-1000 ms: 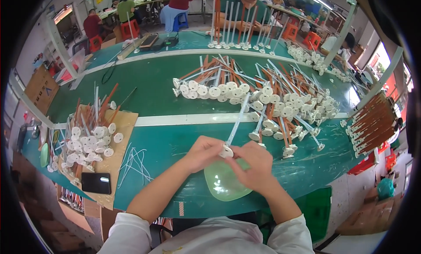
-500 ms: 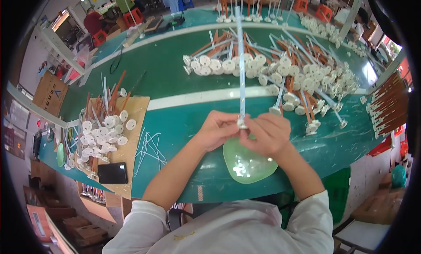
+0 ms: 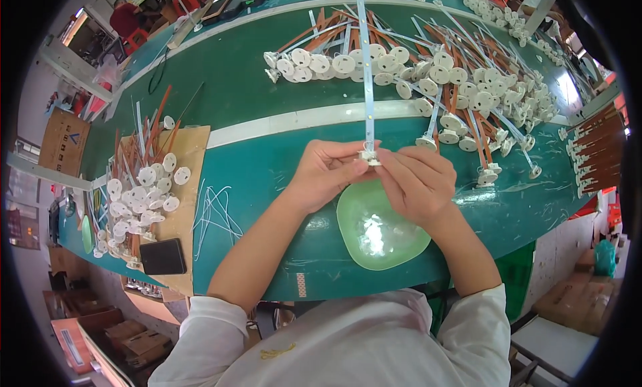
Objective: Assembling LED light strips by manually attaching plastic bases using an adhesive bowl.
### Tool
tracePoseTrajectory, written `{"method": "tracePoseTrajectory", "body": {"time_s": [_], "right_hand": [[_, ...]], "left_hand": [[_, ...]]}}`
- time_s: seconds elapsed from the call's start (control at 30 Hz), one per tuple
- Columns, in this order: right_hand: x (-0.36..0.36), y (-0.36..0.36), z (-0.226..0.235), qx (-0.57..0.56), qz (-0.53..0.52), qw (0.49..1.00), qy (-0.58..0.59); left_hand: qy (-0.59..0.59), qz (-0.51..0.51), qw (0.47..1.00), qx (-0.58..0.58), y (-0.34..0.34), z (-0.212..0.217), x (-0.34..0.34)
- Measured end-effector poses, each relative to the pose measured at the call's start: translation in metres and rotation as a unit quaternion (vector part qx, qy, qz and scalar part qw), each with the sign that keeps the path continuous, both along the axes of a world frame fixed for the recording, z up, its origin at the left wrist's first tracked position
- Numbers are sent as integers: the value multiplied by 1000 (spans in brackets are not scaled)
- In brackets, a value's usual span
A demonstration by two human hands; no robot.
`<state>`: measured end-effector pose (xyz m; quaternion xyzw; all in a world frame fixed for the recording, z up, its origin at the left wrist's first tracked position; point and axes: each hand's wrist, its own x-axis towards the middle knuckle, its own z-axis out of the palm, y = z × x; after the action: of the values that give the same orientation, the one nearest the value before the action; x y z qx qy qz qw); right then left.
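Both pinching the small white base (image 3: 369,158) of a long white strip (image 3: 365,66), left hand (image 3: 326,173) and right hand (image 3: 416,181) together, above the green dish (image 3: 381,230). Could tip sideways, upright strip swaying into the heaped finished pieces (image 3: 428,73) behind.

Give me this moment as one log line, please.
left hand: pinching small white round base | right hand: pinching same base | long thin white strip: upright from base | pale green plastic bowl: under hands
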<state>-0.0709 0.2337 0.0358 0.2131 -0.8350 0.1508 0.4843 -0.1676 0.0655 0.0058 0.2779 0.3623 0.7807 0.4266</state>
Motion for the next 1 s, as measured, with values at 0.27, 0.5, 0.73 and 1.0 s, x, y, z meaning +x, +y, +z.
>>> {"method": "tracePoseTrajectory", "body": {"time_s": [0.27,0.5,0.73,1.0], "right_hand": [[10,14,10,53,-90,911,-398],[-3,8,-15,19,-110,942,-316],[22,-9,2,13,126,855,-503],[15,-1,-6,-28,166,831,-531]], "left_hand": [[54,160,985,-25,-7,1,-23],[68,136,987,-51,-1,-1,-15],[98,162,980,-66,-4,-6,-16],[60,158,983,-75,-1,-9,-15]]}}
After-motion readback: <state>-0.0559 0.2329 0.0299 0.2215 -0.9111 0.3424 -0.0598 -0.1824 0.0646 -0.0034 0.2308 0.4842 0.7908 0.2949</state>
